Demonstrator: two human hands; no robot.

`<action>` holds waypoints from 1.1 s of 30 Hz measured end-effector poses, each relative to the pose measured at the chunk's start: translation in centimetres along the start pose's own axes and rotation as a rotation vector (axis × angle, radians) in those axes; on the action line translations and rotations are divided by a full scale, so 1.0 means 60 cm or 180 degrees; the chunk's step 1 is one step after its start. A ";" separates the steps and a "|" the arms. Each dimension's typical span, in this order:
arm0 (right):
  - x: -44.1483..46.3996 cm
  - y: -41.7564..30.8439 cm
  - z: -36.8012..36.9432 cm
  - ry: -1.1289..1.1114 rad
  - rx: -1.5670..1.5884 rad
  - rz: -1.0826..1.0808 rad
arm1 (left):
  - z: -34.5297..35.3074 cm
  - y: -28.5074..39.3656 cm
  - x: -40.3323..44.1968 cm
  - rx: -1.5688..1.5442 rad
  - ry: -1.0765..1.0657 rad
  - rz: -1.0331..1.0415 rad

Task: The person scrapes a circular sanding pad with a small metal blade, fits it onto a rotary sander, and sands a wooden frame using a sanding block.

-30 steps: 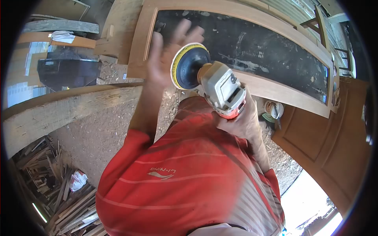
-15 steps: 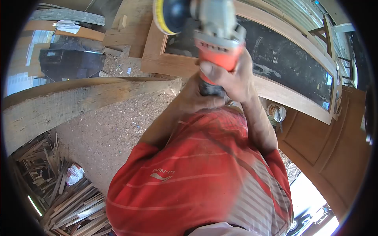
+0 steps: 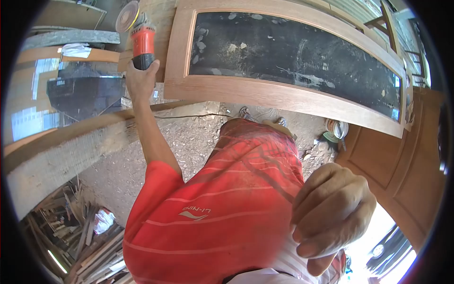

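Observation:
My left hand [image 3: 142, 78] grips the black rear end of a red angle grinder [image 3: 143, 43] at arm's length, upper left. A round disc [image 3: 127, 16] with a yellow rim is fitted to its head. Behind the grinder lies a plain wooden board [image 3: 162, 28]; I cannot tell if the two touch. My right hand [image 3: 333, 215] is raised close to the camera at the lower right, with curled fingers and nothing visible in them. Ahead lies a wooden frame [image 3: 283, 91] around a dark panel [image 3: 283, 52] with pale smudges.
A thick timber beam [image 3: 71, 146] crosses the left side. Scrap wood strips [image 3: 101, 260] and a white bag [image 3: 103, 221] lie lower left. A brown panelled door [image 3: 392, 161] stands right, near a white bucket [image 3: 336, 128]. A dark cable [image 3: 189, 116] runs behind the beam.
The grinder has moved from in front of my chest to the upper left, now in my left hand alone. My right hand has let go and come back toward the camera.

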State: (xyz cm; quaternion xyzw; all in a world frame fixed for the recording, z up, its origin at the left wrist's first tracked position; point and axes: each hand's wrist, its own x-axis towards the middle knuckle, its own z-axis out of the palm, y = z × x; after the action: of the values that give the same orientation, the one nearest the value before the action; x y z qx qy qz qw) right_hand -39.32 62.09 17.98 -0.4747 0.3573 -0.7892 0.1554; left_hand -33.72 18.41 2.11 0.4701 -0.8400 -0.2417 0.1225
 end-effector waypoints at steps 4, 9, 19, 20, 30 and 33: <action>0.002 -0.015 -0.006 -0.0097 -0.0045 0.0066 | 0.035 -0.053 0.070 0.0546 0.0154 -0.0016; 0.004 -0.015 -0.006 0.0135 -0.0213 0.0045 | 0.091 -0.091 0.117 0.0559 0.0133 -0.0180; 0.025 0.012 -0.015 0.0030 -0.0243 -0.0282 | 0.136 -0.097 0.152 0.0981 0.0478 0.0093; 0.025 0.015 -0.013 0.0044 -0.0287 -0.0350 | 0.140 -0.099 0.157 0.1087 0.0527 0.0188; -0.007 -0.020 -0.034 0.0313 -0.0401 -0.0411 | 0.134 -0.084 0.148 0.0927 0.0303 0.0413; -0.029 -0.048 -0.035 0.0671 -0.0629 -0.0476 | 0.110 -0.076 0.141 0.1220 0.0628 0.0581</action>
State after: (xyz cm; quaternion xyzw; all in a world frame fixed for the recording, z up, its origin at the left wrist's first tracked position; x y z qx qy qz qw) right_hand -39.98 66.00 18.29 -0.4275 0.4112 -0.8050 0.0104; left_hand -37.72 11.15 -6.10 0.4282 -0.8935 -0.0187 0.1339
